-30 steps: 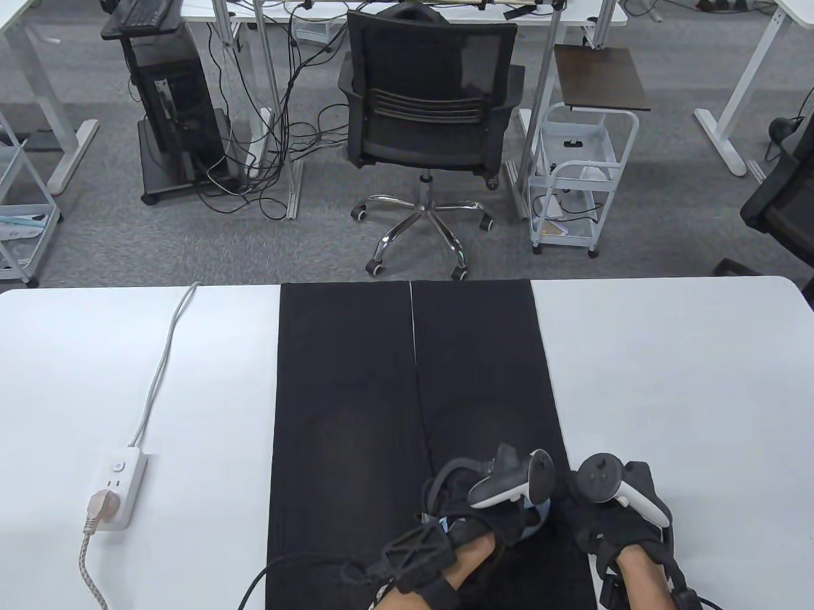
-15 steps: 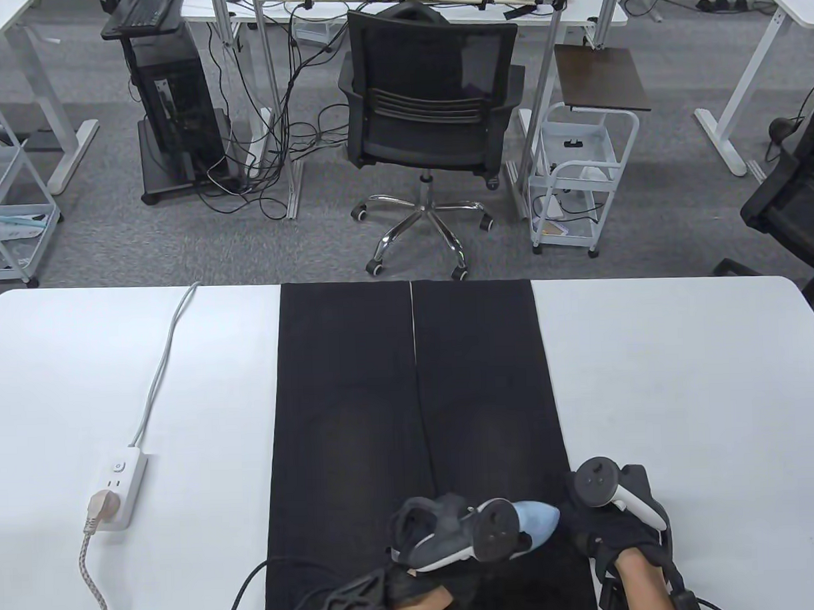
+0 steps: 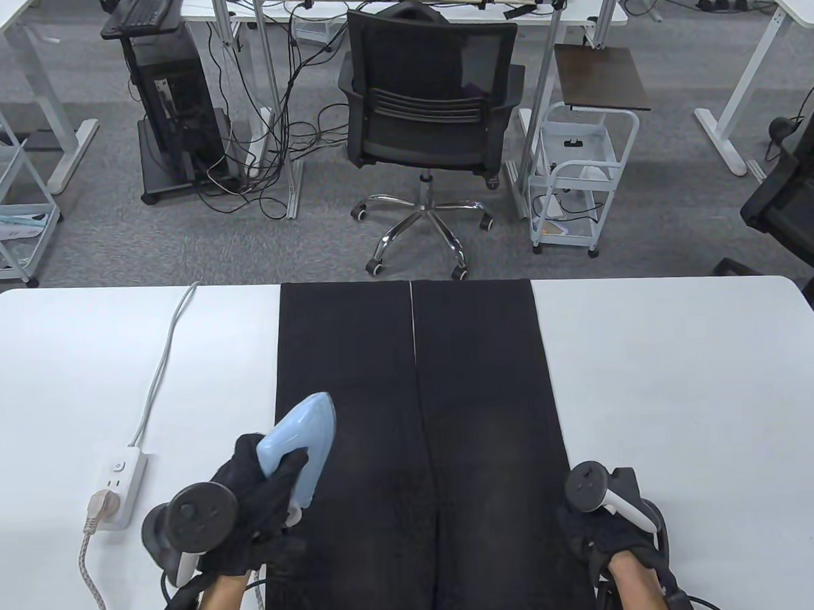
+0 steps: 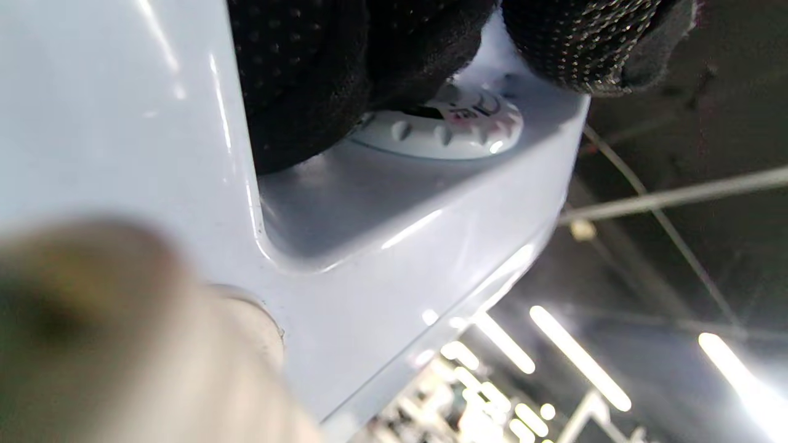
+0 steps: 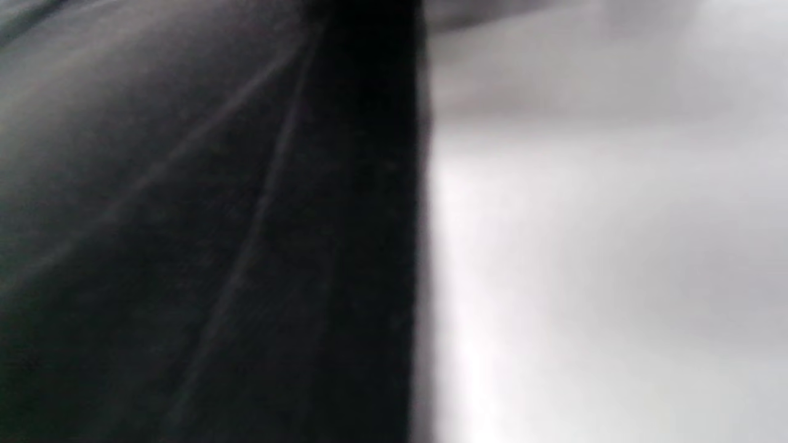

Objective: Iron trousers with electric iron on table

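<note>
At lower left a white power strip (image 3: 118, 487) lies on the smooth white table (image 3: 683, 389). Just right of it the left hand (image 3: 253, 497) grips a glossy pale-blue iron (image 3: 304, 442) over the left edge of the flat black trousers (image 3: 417, 398) at centre. At lower right the right hand (image 3: 605, 528) rests on their right edge; its fingers cannot be made out. A mesh office chair (image 3: 433, 110) stands on grey carpet beyond

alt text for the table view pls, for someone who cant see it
A gloved left hand grips a pale blue iron at the left edge of black trousers laid flat on a white table. The right hand rests on the trousers' right edge. A white power strip lies at left; a black office chair stands beyond.
</note>
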Available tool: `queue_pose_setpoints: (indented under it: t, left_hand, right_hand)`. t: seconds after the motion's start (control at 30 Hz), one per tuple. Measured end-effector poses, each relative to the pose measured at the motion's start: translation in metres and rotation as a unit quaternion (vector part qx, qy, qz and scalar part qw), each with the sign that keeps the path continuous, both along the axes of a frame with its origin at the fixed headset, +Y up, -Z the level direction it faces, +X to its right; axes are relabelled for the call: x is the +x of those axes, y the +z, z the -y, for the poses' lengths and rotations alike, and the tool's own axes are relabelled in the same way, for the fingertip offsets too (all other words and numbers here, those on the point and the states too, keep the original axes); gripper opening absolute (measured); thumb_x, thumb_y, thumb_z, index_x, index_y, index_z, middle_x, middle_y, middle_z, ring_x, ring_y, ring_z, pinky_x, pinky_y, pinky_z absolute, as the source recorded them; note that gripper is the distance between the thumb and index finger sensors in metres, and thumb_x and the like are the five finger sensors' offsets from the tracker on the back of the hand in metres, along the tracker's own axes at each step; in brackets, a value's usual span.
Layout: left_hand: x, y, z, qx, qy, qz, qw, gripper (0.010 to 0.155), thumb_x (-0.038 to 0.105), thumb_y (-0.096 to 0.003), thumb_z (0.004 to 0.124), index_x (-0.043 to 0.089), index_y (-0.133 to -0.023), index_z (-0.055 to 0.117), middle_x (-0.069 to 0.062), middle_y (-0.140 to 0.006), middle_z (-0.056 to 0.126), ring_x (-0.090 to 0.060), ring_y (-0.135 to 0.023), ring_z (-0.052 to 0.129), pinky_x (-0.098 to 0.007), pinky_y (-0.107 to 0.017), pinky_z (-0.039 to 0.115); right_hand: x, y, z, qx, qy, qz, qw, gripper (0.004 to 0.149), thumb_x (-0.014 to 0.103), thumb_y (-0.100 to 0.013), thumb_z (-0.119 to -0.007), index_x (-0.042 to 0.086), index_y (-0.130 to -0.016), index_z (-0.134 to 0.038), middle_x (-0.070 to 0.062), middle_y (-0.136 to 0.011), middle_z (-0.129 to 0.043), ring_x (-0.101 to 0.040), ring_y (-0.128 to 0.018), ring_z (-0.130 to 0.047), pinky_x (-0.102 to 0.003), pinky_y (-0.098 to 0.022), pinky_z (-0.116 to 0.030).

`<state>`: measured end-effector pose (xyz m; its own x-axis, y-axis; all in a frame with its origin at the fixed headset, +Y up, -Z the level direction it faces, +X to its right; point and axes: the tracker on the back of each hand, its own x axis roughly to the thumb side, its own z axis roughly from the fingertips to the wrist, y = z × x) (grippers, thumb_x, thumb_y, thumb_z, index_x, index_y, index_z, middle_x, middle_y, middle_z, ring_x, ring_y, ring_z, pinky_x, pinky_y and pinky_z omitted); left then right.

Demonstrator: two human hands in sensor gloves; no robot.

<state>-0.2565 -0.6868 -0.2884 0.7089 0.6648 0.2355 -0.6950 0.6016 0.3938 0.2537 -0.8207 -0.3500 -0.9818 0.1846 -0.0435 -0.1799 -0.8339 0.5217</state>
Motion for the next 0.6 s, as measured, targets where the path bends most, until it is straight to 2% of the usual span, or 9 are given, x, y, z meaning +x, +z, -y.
queue_pose_setpoints:
  t: [0.13,0.2,0.23,0.3,0.33,0.47,0.6]
  left_hand:
    - [-0.012,-0.005,0.013,-0.021,-0.003,-0.008,1.000,0.054,0.057,-0.0448,0.078,0.014,-0.077,0.076,0.004,-0.044,0.095,-0.012,-0.034,0.101,-0.049,-0.052,0.085]
    - [-0.011,-0.006,0.016,-0.024,-0.018,-0.019,0.999,0.054,0.057,-0.0446,0.078,0.014,-0.077,0.076,0.004,-0.044,0.095,-0.012,-0.034,0.101,-0.049,-0.052,0.085]
    - [-0.009,-0.007,0.018,-0.026,-0.029,-0.023,0.999,0.054,0.057,-0.0445,0.078,0.014,-0.077,0.076,0.005,-0.044,0.095,-0.012,-0.034,0.101,-0.049,-0.052,0.085]
    - [-0.004,-0.009,0.023,-0.034,-0.044,-0.025,0.998,0.054,0.057,-0.0445,0.077,0.015,-0.077,0.075,0.005,-0.044,0.095,-0.012,-0.035,0.101,-0.048,-0.052,0.085]
    - [-0.002,-0.010,0.026,-0.040,-0.055,-0.023,0.997,0.054,0.057,-0.0443,0.077,0.015,-0.077,0.076,0.005,-0.044,0.095,-0.012,-0.034,0.101,-0.048,-0.052,0.085]
    - [0.001,-0.014,0.034,-0.057,-0.085,-0.025,0.994,0.054,0.057,-0.0442,0.078,0.015,-0.077,0.075,0.005,-0.044,0.095,-0.012,-0.035,0.101,-0.049,-0.052,0.085]
    - [-0.002,-0.015,0.038,-0.069,-0.085,-0.033,0.993,0.054,0.057,-0.0443,0.077,0.015,-0.077,0.075,0.005,-0.044,0.095,-0.012,-0.035,0.101,-0.048,-0.052,0.085]
  right_hand:
    - [-0.025,-0.001,-0.014,0.046,-0.006,-0.014,0.999,0.069,0.036,-0.061,-0.048,0.007,-0.110,-0.010,-0.030,-0.113,-0.007,-0.061,-0.099,-0.018,-0.080,-0.061,-0.032]
    - [-0.049,-0.002,-0.026,0.077,-0.003,-0.042,0.996,0.069,0.036,-0.061,-0.049,0.007,-0.110,-0.011,-0.031,-0.113,-0.008,-0.062,-0.099,-0.020,-0.080,-0.061,-0.033]
    - [-0.071,-0.004,-0.035,0.090,0.005,-0.068,0.994,0.069,0.037,-0.061,-0.049,0.007,-0.111,-0.011,-0.031,-0.113,-0.009,-0.061,-0.099,-0.021,-0.080,-0.061,-0.033]
    - [-0.102,-0.008,-0.040,0.099,-0.006,-0.099,0.990,0.070,0.037,-0.061,-0.049,0.007,-0.111,-0.011,-0.031,-0.114,-0.010,-0.061,-0.099,-0.022,-0.080,-0.062,-0.034]
    - [-0.128,-0.012,-0.042,0.100,-0.011,-0.125,0.987,0.070,0.037,-0.060,-0.049,0.007,-0.111,-0.011,-0.030,-0.114,-0.009,-0.061,-0.100,-0.022,-0.080,-0.062,-0.034]
    - [-0.197,-0.028,-0.033,0.091,0.004,-0.190,0.977,0.071,0.040,-0.060,-0.049,0.008,-0.110,-0.009,-0.029,-0.113,-0.006,-0.061,-0.100,-0.021,-0.080,-0.062,-0.033]
    - [-0.233,-0.042,-0.013,0.063,0.017,-0.198,0.978,0.072,0.042,-0.060,-0.047,0.009,-0.110,-0.008,-0.029,-0.112,-0.002,-0.061,-0.099,-0.020,-0.080,-0.062,-0.033]
